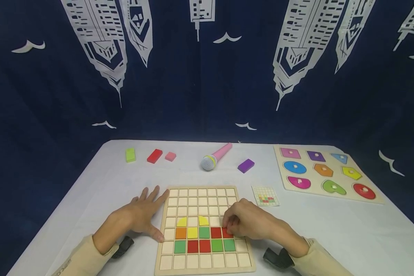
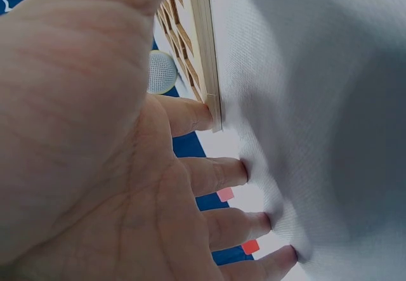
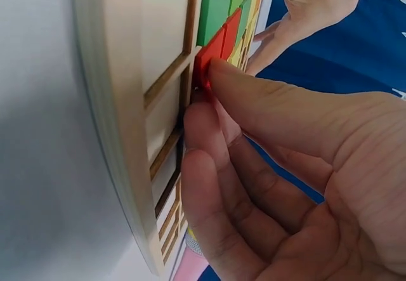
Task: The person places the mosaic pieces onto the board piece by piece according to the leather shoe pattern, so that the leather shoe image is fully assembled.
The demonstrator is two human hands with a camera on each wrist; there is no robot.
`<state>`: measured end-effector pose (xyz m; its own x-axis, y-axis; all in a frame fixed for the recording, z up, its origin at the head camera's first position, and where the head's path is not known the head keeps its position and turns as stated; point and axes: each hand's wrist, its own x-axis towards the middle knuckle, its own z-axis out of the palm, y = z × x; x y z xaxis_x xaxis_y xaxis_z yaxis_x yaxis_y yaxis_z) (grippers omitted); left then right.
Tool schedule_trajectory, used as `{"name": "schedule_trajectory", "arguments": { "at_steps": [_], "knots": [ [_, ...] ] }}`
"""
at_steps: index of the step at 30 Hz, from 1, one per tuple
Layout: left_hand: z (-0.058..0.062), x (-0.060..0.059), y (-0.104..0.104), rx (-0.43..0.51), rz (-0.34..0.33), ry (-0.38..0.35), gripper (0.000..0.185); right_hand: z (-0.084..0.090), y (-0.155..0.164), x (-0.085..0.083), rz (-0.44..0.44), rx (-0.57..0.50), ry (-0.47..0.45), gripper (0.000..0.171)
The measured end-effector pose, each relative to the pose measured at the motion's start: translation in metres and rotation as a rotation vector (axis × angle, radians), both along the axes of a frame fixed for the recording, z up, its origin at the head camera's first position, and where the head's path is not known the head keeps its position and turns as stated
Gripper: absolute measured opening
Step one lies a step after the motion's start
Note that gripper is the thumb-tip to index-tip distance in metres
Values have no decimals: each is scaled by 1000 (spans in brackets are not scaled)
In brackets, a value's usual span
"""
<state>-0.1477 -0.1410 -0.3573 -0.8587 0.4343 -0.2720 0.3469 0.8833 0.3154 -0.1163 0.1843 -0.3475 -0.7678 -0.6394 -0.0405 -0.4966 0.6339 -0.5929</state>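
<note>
A wooden grid board (image 1: pixel 200 195) lies at the table's front centre, with two rows of red, green, orange and yellow tiles and two yellow half-rounds in its lower cells. My right hand (image 1: pixel 228 227) pinches a red tile (image 1: pixel 226 232) at the right end of the upper coloured row. The right wrist view shows thumb and forefinger meeting at that red tile (image 3: pixel 209 52) on the board (image 3: pixel 127 103). My left hand (image 1: pixel 143 214) lies flat on the table with fingers spread. Its forefinger touches the board's edge (image 2: pixel 206 52).
Along the back lie a green block (image 1: pixel 130 155), a red block (image 1: pixel 154 156), a pink block (image 1: pixel 170 156), a pink toy microphone (image 1: pixel 215 157) and a purple block (image 1: pixel 246 165). A small pattern card (image 1: pixel 265 196) sits right of the board. A shape puzzle (image 1: pixel 326 172) fills the right side.
</note>
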Motion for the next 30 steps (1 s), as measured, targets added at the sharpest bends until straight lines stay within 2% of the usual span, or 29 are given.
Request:
{"name": "schedule_trajectory", "arguments": {
  "at_steps": [7,9,11,14,17,20,23,26,30],
  "knots": [
    [4,-4,-2,33,-15,-26,133,7,12,3,13,23,-31,9],
    [6,-6,-5,65,-5,-32,125,12,20,4,14,35,-11,12],
    [7,-8,-9,94,3,-7,111,15,30,8,-2,51,46,16],
    [9,-8,-18,131,-17,123,84,17,47,15,-94,94,172,20],
    [11,-2,-29,125,-41,338,63,14,62,23,-268,142,301,28],
    [11,5,-42,64,-59,554,54,8,76,31,-423,226,415,40],
    [8,12,-59,-23,-62,732,54,4,89,36,-500,350,469,54],
    [6,17,-76,-90,-38,829,61,1,100,38,-524,474,498,67],
    [4,23,-89,-130,3,836,70,-3,109,40,-542,571,489,83]
  ]
}}
